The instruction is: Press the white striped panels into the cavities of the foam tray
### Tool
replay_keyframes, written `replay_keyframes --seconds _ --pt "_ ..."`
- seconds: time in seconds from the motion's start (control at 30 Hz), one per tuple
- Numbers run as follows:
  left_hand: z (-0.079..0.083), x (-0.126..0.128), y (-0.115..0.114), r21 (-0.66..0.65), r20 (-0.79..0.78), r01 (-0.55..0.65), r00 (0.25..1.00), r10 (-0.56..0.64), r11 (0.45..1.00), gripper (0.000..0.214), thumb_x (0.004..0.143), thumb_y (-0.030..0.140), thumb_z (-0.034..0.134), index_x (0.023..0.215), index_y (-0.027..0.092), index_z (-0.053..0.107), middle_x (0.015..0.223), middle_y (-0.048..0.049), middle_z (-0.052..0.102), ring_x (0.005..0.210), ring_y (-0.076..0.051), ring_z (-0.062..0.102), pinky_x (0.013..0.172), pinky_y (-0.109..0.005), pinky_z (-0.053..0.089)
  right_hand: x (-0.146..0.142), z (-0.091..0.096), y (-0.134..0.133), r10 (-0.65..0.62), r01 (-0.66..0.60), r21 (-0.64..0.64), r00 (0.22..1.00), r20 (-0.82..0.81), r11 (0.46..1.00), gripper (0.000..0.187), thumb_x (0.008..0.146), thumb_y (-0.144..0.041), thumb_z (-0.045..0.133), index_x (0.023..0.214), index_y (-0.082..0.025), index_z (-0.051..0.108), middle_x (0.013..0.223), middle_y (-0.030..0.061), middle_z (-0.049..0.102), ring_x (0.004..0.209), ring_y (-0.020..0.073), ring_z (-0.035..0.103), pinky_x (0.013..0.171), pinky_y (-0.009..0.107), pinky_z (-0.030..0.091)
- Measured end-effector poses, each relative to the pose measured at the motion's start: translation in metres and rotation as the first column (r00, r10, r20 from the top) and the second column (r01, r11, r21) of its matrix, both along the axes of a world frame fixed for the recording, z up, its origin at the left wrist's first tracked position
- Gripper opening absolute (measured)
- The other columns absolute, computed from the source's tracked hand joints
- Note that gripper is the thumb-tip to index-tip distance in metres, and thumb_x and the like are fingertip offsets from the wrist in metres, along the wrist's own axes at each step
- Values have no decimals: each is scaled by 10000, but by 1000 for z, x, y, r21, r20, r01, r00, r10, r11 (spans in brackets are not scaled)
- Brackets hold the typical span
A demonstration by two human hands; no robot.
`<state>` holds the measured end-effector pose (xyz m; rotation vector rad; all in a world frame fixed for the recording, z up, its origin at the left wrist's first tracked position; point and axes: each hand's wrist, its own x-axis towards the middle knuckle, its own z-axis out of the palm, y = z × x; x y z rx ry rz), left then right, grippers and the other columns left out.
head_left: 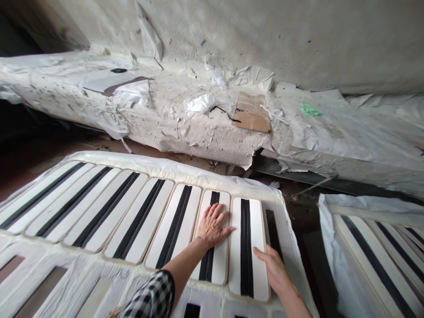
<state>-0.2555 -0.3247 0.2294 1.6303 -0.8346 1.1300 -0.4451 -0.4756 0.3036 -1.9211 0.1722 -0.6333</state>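
Observation:
My left hand (pixel 213 225) lies with its fingers spread on a white panel (pixel 221 254) with rounded corners and a black strip down its middle. To the right is a similar white panel (pixel 258 234); my right hand (pixel 273 267) grips its right edge, thumb on top and the other fingers partly hidden at the side. That panel slightly covers a recess with a dark slot (pixel 273 232). Several matching striped panels (pixel 124 207) sit in a row to the left, on a board wrapped in whitish sheeting (pixel 165 167).
In front, slotted spaces (pixel 43 291) show in the whitish board. A second board with striped panels (pixel 362 249) stands at the right. Behind runs a ledge covered in stained sheeting (pixel 185 132), carrying cardboard (pixel 253 110), crumpled plastic (pixel 198 104) and green string (pixel 309 109), against a grey wall (pixel 265 39).

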Motion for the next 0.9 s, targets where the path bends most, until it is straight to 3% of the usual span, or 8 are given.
replay_keyframes --seconds 0.2,0.43,0.77,0.9 --pt "1 0 -1 11 20 -16 1000 16 1000 640 870 700 385 1344 286 499 1517 -57 402 1412 -280 319 1170 -513 260 9 3 2 -71 72 -10 997 10 997 530 602 -368 839 1031 -118 651 917 116 742 906 301 692 800 358 526" --pt "4 -3 -6 175 236 -50 972 8 983 497 991 460 305 1448 286 393 1552 24 351 1454 -224 252 1197 -424 241 15 -4 -2 -199 200 -7 977 81 980 540 517 -330 847 983 -138 653 791 75 738 781 289 695 675 338 529" --pt "-1 1 -9 245 256 -62 967 -3 967 657 957 593 280 1517 251 250 1598 -24 216 1482 -276 125 1207 -480 171 17 8 -7 -134 134 13 991 -6 991 522 463 -272 837 935 -130 668 776 92 732 721 283 691 659 355 532" --pt "-2 -2 -11 250 301 -95 954 16 964 679 963 585 263 1519 195 238 1595 -60 219 1480 -241 152 1214 -438 171 19 11 -9 -171 170 -36 985 -22 985 482 458 -253 803 901 -124 661 736 87 723 684 275 684 641 359 538"
